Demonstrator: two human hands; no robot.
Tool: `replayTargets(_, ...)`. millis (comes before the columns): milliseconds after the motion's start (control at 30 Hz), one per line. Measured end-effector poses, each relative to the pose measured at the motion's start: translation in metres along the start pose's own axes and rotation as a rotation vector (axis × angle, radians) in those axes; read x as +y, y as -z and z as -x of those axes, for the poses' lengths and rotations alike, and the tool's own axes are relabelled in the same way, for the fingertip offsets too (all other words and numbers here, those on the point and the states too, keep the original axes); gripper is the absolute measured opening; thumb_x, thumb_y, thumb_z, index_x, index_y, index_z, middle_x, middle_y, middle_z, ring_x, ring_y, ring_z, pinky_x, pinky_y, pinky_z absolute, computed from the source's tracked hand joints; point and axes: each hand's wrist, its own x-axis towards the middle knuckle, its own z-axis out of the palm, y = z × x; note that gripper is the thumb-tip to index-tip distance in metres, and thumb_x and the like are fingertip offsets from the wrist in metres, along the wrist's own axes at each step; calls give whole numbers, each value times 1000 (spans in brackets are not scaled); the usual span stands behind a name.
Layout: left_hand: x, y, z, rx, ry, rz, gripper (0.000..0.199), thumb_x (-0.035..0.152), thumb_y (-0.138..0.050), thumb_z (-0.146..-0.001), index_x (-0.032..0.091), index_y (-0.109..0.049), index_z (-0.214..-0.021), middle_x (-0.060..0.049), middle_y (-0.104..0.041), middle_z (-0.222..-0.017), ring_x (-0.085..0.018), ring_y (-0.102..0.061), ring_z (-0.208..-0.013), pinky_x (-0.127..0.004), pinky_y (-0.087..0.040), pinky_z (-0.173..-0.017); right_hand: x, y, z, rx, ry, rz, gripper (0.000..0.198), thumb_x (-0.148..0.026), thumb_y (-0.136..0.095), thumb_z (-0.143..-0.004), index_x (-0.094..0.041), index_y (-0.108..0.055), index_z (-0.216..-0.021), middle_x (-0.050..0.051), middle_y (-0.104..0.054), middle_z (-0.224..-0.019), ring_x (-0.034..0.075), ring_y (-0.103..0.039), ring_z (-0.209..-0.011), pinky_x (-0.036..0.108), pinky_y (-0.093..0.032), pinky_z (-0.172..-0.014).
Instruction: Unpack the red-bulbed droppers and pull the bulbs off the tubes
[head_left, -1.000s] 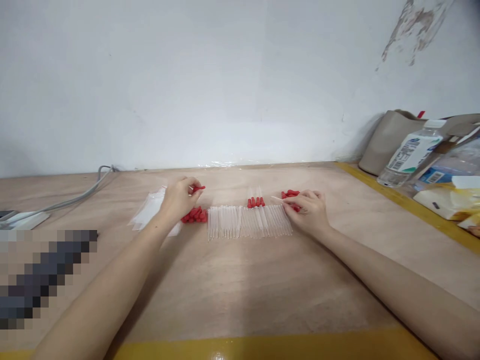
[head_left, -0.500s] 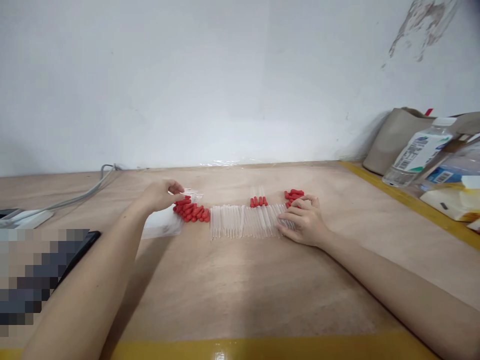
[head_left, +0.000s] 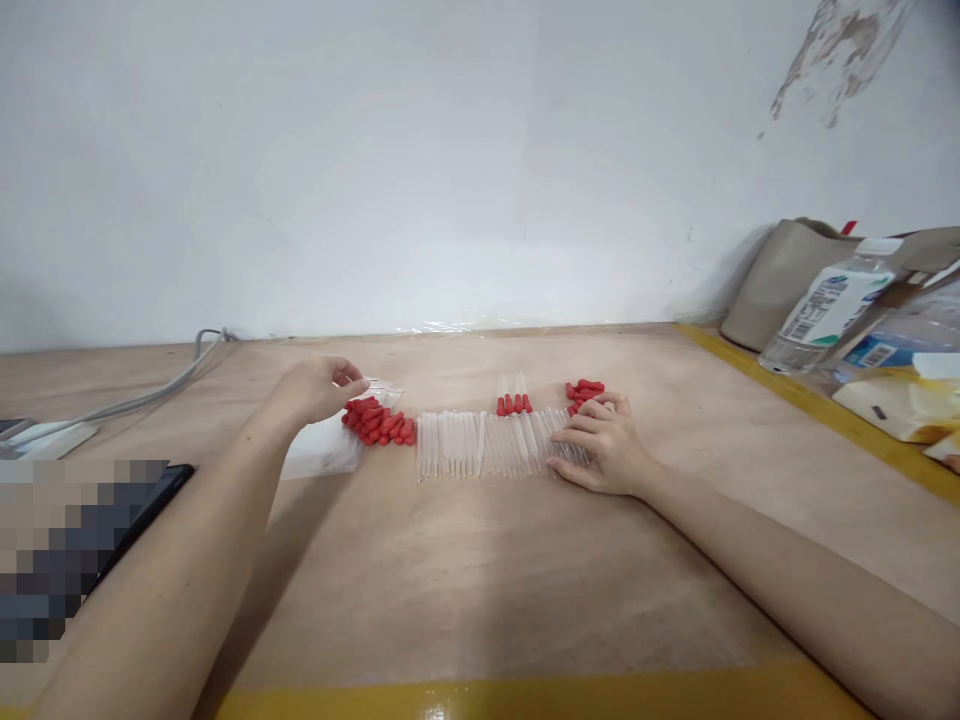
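Note:
My left hand (head_left: 324,390) is at the far end of a clear zip bag (head_left: 319,448), with its fingers curled and its thumb at the bag's lifted edge. Beside it, a heap of red rubber bulbs (head_left: 375,422) lies on the bag. My right hand (head_left: 606,447) rests with its fingers spread on the right end of a row of thin glass dropper tubes (head_left: 480,443). Behind the row lie several droppers fitted with red bulbs (head_left: 514,404), their tips towards the wall. A smaller group of red bulbs (head_left: 585,388) sits just beyond my right fingers, partly hidden.
A plastic bottle (head_left: 832,305) leans by a grey-beige bag (head_left: 772,285) at the right, near a yellow-and-white package (head_left: 881,403). Grey cables (head_left: 161,392) run along the left. A dark-edged device (head_left: 142,535) lies at left, partly blurred out. Yellow tape (head_left: 510,698) lines the table's front.
The view has shifted slightly. My left thumb remains at the bag's edge, and my right fingers have moved slightly over the tubes. The bulbs and droppers lie as before.

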Motion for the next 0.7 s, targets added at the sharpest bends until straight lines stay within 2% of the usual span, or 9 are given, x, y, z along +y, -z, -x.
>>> replayTargets(133,52,-15,18,186,-193,41,20,36,-52,-72,19,-61,-76,-4,-63,-84,-21,-58,-81,-31,-44,-72,2,-1,0,34,-20,24,20,-40,-60,-73,-22,-66,-77,1,-62,-68,15,-50,-70,39,-28,-82)
replayTargets(200,82,-30,24,109,-292,52,16,32,-53,-72,18,-61,-75,-6,-61,-86,-22,-57,-86,-32,-43,-77,2,-1,0,63,-42,37,16,-36,-59,-75,-21,-67,-76,1,-61,-68,14,-50,-68,38,-28,-81)
replayTargets(267,109,-44,23,-72,-297,32,16,32,-54,-73,18,-62,-79,-7,-59,-95,-23,-57,-90,-34,-43,-79,3,-1,-1,89,-61,41,14,-32,-58,-77,-21,-66,-74,0,-61,-66,13,-50,-66,37,-28,-80)
replayTargets(333,128,-56,17,-173,-295,31,18,34,-58,-71,19,-63,-79,-7,-61,-94,-24,-57,-90,-34,-43,-79,3,-1,-1,111,-83,42,15,-29,-57,-78,-20,-66,-70,0,-60,-64,12,-49,-64,36,-28,-80)
replayTargets(433,144,-68,0,-301,-238,33,27,41,-59,-73,15,-64,-78,-8,-63,-84,-26,-58,-86,-37,-45,-77,3,-2,-1,134,-111,49,18,-28,-56,-79,-19,-65,-66,0,-59,-64,11,-49,-64,35,-27,-79)
replayTargets(500,150,-73,-11,-346,-191,51,30,39,-54,-80,12,-61,-91,-9,-61,-92,-25,-58,-89,-39,-46,-78,3,-3,-1,143,-118,59,20,-27,-55,-79,-19,-65,-64,1,-59,-64,11,-49,-64,35,-27,-79)
replayTargets(600,157,-81,-19,-337,-170,123,31,31,-49,-86,13,-50,-111,-9,-53,-110,-19,-55,-94,-39,-48,-79,4,-5,-1,161,-121,76,21,-27,-55,-79,-18,-64,-62,1,-59,-64,11,-49,-64,35,-28,-79)
replayTargets(700,163,-89,-19,-270,-203,225,31,31,-49,-86,14,-50,-111,-8,-53,-111,-20,-55,-95,-39,-48,-79,4,-6,-1,180,-122,85,21,-27,-56,-78,-18,-63,-60,1,-59,-65,11,-50,-64,35,-28,-79)
